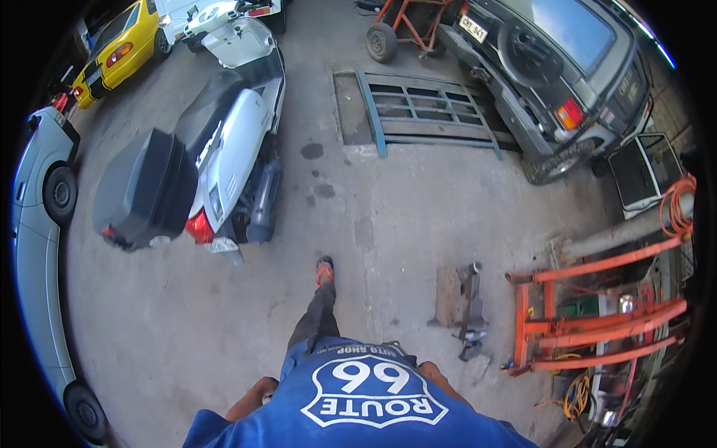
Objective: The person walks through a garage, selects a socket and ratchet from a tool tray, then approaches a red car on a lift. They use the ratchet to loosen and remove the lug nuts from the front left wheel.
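Observation:
My left hand [263,389] hangs low at my side, against the edge of my blue shirt [254,418]. Its fingers are tucked out of sight, so whether it holds anything does not show. On the other side, my right hand [429,369] shows only as a sliver past the shirt, with its fingers hidden. Neither one touches any of the vehicles or tools around me. One foot in a red-strapped sandal [324,272] is stretched forward on the concrete floor [224,313].
A white scooter [243,142] with a black top box [146,190] stands ahead left. Pale car at far left [37,246], yellow car [116,52] behind. Ahead right are a blue metal frame [433,112] over a floor recess and a grey off-roader [538,75]. Orange steel stand [597,321] at right.

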